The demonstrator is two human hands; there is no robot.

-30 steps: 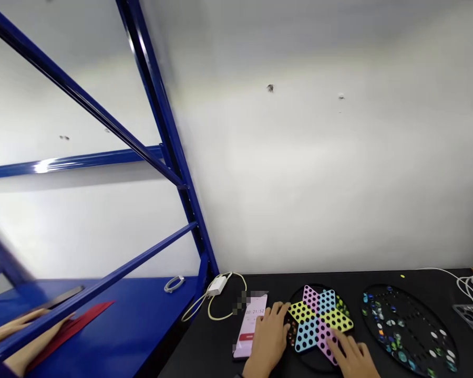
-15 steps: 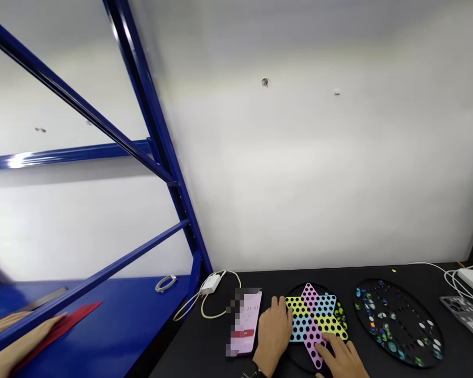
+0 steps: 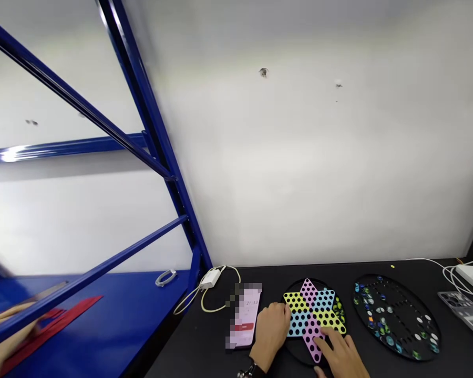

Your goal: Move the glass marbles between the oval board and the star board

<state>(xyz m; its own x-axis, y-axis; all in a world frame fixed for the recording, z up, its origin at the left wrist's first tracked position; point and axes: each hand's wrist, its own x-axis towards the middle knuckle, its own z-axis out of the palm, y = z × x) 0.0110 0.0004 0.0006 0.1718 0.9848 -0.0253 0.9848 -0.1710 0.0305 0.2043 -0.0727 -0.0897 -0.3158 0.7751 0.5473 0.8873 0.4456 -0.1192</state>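
Star board (image 3: 309,311) over a round tray (image 3: 298,348), hands apart.
Left hand (image 3: 273,326) touches the board's left edge, right hand (image 3: 341,353) its near pink point; grip unclear. Green marbles (image 3: 338,307) show in that tray; the second tray (image 3: 402,321) holds scattered marbles (image 3: 389,341).

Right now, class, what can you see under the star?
Part of a round black tray shows around the star, with green marbles at its right side. Anything directly beneath the star, or behind the left hand and right hand, is covered.
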